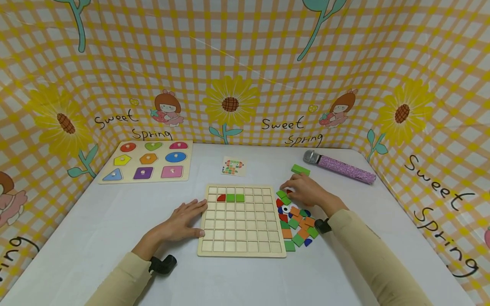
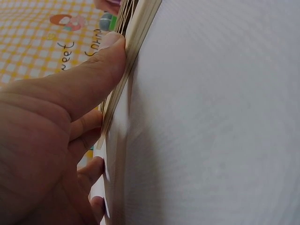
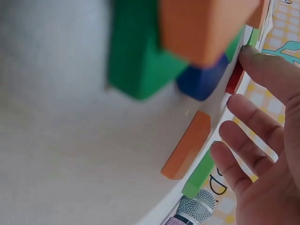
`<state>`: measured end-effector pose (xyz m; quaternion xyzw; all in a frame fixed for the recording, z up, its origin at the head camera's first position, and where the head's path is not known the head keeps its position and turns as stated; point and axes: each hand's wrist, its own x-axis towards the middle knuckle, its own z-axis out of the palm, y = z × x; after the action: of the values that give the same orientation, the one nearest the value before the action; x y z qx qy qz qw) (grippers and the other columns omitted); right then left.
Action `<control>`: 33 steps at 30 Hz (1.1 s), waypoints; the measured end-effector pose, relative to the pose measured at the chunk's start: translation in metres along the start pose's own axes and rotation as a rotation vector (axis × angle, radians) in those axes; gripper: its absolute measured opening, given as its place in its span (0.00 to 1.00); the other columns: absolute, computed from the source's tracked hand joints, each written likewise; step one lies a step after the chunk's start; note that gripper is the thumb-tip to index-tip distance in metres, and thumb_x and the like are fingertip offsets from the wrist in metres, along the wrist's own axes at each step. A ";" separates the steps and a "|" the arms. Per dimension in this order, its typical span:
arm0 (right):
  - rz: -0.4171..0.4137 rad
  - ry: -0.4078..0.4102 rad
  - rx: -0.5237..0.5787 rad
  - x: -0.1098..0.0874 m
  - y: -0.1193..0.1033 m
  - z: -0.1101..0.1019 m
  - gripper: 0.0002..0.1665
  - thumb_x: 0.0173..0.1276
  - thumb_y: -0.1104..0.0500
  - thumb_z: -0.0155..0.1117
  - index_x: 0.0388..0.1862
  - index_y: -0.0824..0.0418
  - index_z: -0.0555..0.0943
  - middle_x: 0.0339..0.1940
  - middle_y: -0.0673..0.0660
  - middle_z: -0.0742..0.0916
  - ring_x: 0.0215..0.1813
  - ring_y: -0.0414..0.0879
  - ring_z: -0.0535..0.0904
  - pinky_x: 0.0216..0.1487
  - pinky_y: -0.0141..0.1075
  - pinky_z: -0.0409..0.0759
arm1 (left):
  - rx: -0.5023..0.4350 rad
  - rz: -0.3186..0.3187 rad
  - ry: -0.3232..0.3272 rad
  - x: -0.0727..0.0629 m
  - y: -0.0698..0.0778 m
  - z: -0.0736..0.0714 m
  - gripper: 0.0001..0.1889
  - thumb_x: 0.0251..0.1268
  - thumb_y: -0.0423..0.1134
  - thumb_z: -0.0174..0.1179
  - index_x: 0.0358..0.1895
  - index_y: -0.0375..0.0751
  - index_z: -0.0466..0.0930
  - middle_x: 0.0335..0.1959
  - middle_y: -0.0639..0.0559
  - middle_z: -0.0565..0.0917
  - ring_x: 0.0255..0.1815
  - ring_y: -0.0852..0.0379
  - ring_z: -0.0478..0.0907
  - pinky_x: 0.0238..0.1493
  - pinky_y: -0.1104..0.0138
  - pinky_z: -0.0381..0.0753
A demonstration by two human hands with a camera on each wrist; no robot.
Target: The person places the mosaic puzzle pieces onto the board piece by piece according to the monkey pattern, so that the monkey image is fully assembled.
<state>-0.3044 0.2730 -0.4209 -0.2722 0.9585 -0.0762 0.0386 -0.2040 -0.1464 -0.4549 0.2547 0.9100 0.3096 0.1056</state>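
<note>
Just three pieces (image 1: 230, 197) sit in the board (image 1: 242, 255) and most squares (image 1: 230, 235) are bare, so it looks barely begun; a pile (image 1: 293, 223) lies beside it; the left hand (image 1: 183, 221), unclenched, touches the board; I cannot tell if the right hand (image 1: 304, 190) pinches anything.

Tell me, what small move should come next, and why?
I'd probably have the right hand pick up one light green tile from the pile. That hand is at the pile's far end, beside such tiles, while the board holds only one red piece and two green pieces, with many bare squares.
</note>
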 end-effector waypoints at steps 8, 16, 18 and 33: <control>-0.022 0.019 0.011 0.000 0.000 0.000 0.15 0.63 0.56 0.66 0.50 0.52 0.84 0.44 0.55 0.82 0.47 0.50 0.72 0.50 0.46 0.75 | 0.002 -0.002 0.001 0.000 0.000 0.000 0.42 0.56 0.48 0.66 0.72 0.39 0.56 0.76 0.45 0.56 0.77 0.40 0.45 0.74 0.40 0.38; 0.004 0.056 0.052 -0.004 -0.005 -0.003 0.15 0.64 0.54 0.64 0.50 0.55 0.83 0.48 0.56 0.83 0.53 0.53 0.73 0.55 0.51 0.75 | 0.004 -0.005 -0.008 0.000 -0.001 0.001 0.42 0.56 0.48 0.65 0.72 0.40 0.56 0.76 0.46 0.56 0.78 0.40 0.44 0.74 0.40 0.38; 0.027 0.069 0.090 -0.005 -0.011 -0.007 0.15 0.65 0.54 0.63 0.50 0.55 0.82 0.50 0.57 0.82 0.57 0.55 0.72 0.58 0.54 0.73 | -0.001 -0.005 -0.007 0.000 0.000 0.001 0.42 0.56 0.47 0.66 0.72 0.40 0.56 0.76 0.46 0.56 0.78 0.40 0.44 0.75 0.40 0.38; 0.007 0.111 0.142 -0.002 -0.070 -0.004 0.16 0.63 0.54 0.65 0.48 0.58 0.83 0.42 0.54 0.84 0.47 0.50 0.73 0.48 0.45 0.78 | 0.000 0.004 -0.006 -0.001 0.001 0.000 0.42 0.56 0.47 0.66 0.72 0.39 0.56 0.76 0.45 0.56 0.77 0.40 0.44 0.74 0.40 0.38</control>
<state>-0.2669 0.2156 -0.4050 -0.2607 0.9523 -0.1586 0.0047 -0.2033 -0.1463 -0.4546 0.2576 0.9091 0.3092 0.1074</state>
